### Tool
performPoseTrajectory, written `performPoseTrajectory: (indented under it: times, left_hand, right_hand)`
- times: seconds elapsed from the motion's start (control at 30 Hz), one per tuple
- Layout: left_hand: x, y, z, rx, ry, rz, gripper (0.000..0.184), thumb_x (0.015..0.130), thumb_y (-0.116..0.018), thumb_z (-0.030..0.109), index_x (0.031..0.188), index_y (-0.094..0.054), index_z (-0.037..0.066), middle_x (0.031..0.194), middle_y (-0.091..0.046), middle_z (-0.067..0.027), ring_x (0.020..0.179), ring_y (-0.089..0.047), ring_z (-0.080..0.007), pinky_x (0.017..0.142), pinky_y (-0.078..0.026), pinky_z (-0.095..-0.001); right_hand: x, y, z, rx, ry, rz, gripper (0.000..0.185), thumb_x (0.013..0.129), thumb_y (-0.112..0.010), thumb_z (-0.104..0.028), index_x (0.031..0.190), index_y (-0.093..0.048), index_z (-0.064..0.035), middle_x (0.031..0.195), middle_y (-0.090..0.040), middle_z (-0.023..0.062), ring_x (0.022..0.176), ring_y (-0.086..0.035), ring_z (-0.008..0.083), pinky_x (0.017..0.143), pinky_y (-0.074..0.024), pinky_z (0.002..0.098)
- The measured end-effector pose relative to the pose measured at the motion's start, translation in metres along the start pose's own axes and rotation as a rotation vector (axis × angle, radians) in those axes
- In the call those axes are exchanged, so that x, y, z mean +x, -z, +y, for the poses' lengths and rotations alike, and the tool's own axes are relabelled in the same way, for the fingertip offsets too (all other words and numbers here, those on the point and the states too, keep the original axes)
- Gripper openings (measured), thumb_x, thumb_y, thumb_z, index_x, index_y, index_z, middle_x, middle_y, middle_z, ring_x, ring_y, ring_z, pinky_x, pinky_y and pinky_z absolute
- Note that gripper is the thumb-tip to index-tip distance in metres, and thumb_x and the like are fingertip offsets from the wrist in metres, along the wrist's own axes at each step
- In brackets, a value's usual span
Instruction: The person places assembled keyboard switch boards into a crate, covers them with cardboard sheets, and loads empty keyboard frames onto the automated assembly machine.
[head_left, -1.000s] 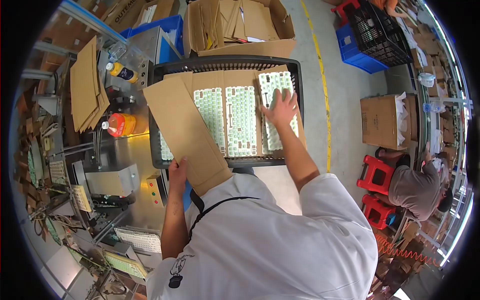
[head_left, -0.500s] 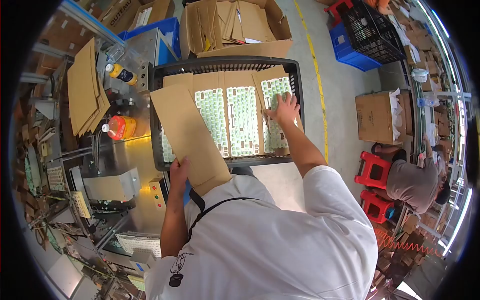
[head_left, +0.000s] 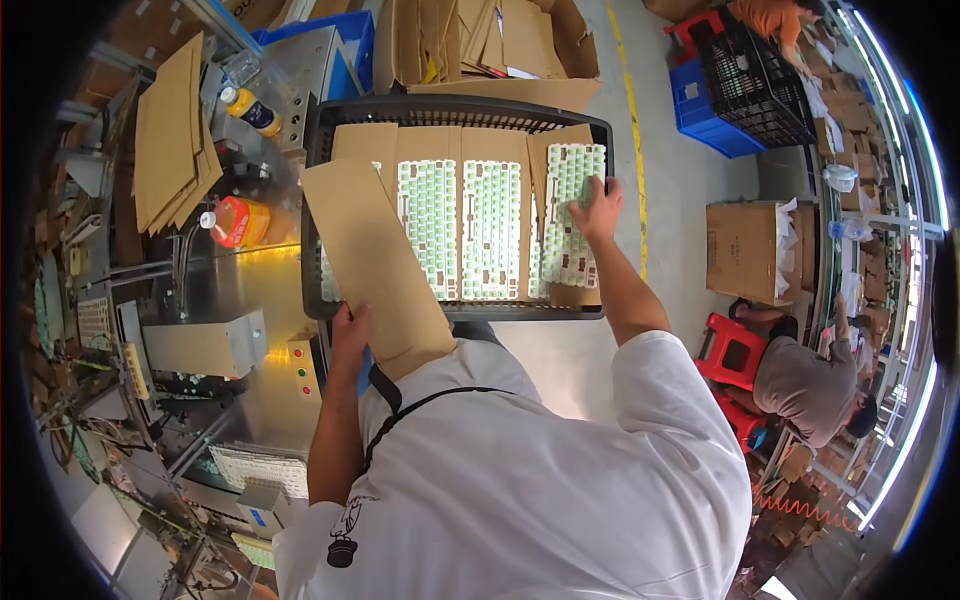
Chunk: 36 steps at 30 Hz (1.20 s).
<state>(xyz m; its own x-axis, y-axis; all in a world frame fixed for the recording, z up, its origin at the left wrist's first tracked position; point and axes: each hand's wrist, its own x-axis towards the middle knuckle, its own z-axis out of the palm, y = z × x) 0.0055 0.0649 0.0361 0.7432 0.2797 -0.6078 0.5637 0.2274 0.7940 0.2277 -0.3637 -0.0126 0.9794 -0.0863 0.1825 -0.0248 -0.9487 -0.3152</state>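
Observation:
My left hand (head_left: pixel 350 332) grips the lower left edge of a long cardboard sheet (head_left: pixel 380 260), which slants over the left part of a black crate (head_left: pixel 455 108). Inside the crate, pale green keyboard plates stand upright in the view, side by side on cardboard; two in the middle are the left plate (head_left: pixel 428 225) and the right plate (head_left: pixel 491 225). At the crate's right side my right hand (head_left: pixel 597 210) is closed around the right edge of another green plate (head_left: pixel 570 225), thumb on its face. Part of one more plate shows under the cardboard sheet's left edge.
A large carton (head_left: pixel 500 85) of cardboard pieces stands beyond the crate. On the metal bench at left are an orange bottle (head_left: pixel 240 222), a yellow bottle (head_left: pixel 252 110) and cardboard sheets (head_left: pixel 175 140). At right, a person (head_left: pixel 810 385) sits near a red stool (head_left: pixel 733 350).
My right hand has shifted from the face of the rightmost plate to its right edge, and that plate now sits farther right, uncovering part of a plate beside it. My left hand still holds the cardboard.

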Motion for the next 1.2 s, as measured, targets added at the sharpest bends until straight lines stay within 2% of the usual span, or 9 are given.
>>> performPoseTrajectory:
  times: [0.27, 0.47, 0.57, 0.63, 0.73, 0.77, 0.9, 1.07, 1.2]
  left_hand:
    - [-0.005, -0.002, 0.018, 0.083, 0.010, -0.015, 0.028, 0.090, -0.054, 0.019, 0.108, -0.057, -0.001, 0.094, -0.062, -0.0027, 0.080, -0.055, -0.0082, 0.072, -0.045, -0.0244]
    - [-0.003, 0.008, 0.011, 0.140, -0.027, -0.008, 0.026, 0.089, -0.053, 0.019, 0.105, -0.059, 0.000, 0.090, -0.061, -0.0013, 0.078, -0.054, -0.0075, 0.069, -0.044, -0.0245]
    - [-0.002, 0.017, 0.009, 0.166, -0.026, -0.015, 0.027, 0.089, -0.054, 0.019, 0.108, -0.058, 0.000, 0.093, -0.061, -0.0020, 0.082, -0.055, -0.0079, 0.073, -0.045, -0.0247]
    - [-0.002, 0.021, 0.006, 0.174, -0.015, -0.030, 0.028, 0.090, -0.055, 0.019, 0.111, -0.056, 0.001, 0.097, -0.062, -0.0027, 0.085, -0.056, -0.0084, 0.076, -0.045, -0.0248]
    - [-0.002, 0.020, 0.007, 0.149, -0.033, -0.034, 0.028, 0.090, -0.055, 0.019, 0.111, -0.057, 0.000, 0.097, -0.062, -0.0027, 0.085, -0.056, -0.0085, 0.076, -0.045, -0.0245]
    - [-0.003, 0.018, 0.011, 0.148, -0.021, -0.033, 0.028, 0.090, -0.054, 0.019, 0.111, -0.057, 0.000, 0.097, -0.062, -0.0028, 0.084, -0.056, -0.0085, 0.076, -0.045, -0.0245]
    - [-0.002, 0.013, 0.012, 0.141, -0.009, -0.041, 0.028, 0.090, -0.055, 0.020, 0.110, -0.057, 0.000, 0.095, -0.062, -0.0026, 0.083, -0.056, -0.0083, 0.075, -0.045, -0.0243]
    - [-0.003, 0.002, 0.017, 0.129, -0.030, -0.013, 0.024, 0.089, -0.053, 0.018, 0.104, -0.058, -0.001, 0.087, -0.062, -0.0029, 0.077, -0.056, -0.0082, 0.068, -0.045, -0.0247]
    - [-0.001, -0.001, 0.020, 0.182, -0.128, -0.065, 0.029, 0.087, -0.054, 0.014, 0.113, -0.054, -0.001, 0.096, -0.061, -0.0053, 0.080, -0.056, -0.0094, 0.071, -0.045, -0.0248]
  right_hand:
    - [0.003, -0.010, 0.014, 0.238, -0.075, 0.169, 0.062, 0.058, -0.070, -0.027, 0.113, -0.055, -0.0032, 0.115, -0.044, 0.0245, 0.101, -0.048, 0.0385, 0.088, -0.0421, 0.0446]
    - [-0.022, -0.013, -0.018, 0.003, -0.119, 0.016, 0.057, 0.064, -0.067, -0.019, 0.117, -0.050, -0.0110, 0.121, -0.040, 0.0206, 0.105, -0.042, 0.0400, 0.087, -0.0421, 0.0466]
    - [-0.032, -0.015, -0.027, -0.049, -0.131, -0.078, 0.056, 0.068, -0.063, -0.019, 0.121, -0.048, -0.0092, 0.129, -0.036, 0.0210, 0.114, -0.038, 0.0408, 0.095, -0.0375, 0.0464]
    - [-0.044, -0.026, -0.025, -0.365, 0.073, 0.062, 0.057, 0.074, -0.059, -0.023, 0.127, -0.044, -0.0055, 0.138, -0.032, 0.0204, 0.125, -0.029, 0.0406, 0.105, -0.0258, 0.0448]
    - [-0.068, -0.031, -0.030, -0.242, 0.100, -0.129, 0.061, 0.082, -0.052, -0.034, 0.132, -0.038, -0.0023, 0.144, -0.023, 0.0203, 0.133, -0.018, 0.0404, 0.109, -0.0190, 0.0454]
    - [-0.073, -0.021, -0.042, -0.237, 0.002, -0.306, 0.071, 0.084, -0.046, -0.045, 0.138, -0.029, -0.0020, 0.147, -0.018, 0.0194, 0.135, -0.014, 0.0395, 0.110, -0.0172, 0.0463]
    - [-0.083, -0.018, -0.038, -0.167, -0.212, -0.426, 0.086, 0.081, -0.048, -0.054, 0.141, -0.019, -0.0003, 0.149, -0.011, 0.0173, 0.137, -0.007, 0.0374, 0.111, -0.0126, 0.0461]
    - [-0.082, -0.022, -0.061, -0.300, -0.210, -0.365, 0.086, 0.082, -0.044, -0.055, 0.142, -0.016, 0.0008, 0.149, -0.012, 0.0152, 0.138, -0.005, 0.0362, 0.111, -0.0093, 0.0492]
    - [-0.091, -0.026, -0.050, -0.155, -0.099, -0.394, 0.083, 0.080, -0.054, -0.048, 0.140, -0.018, -0.0030, 0.147, -0.016, 0.0157, 0.137, -0.008, 0.0359, 0.109, -0.0139, 0.0508]
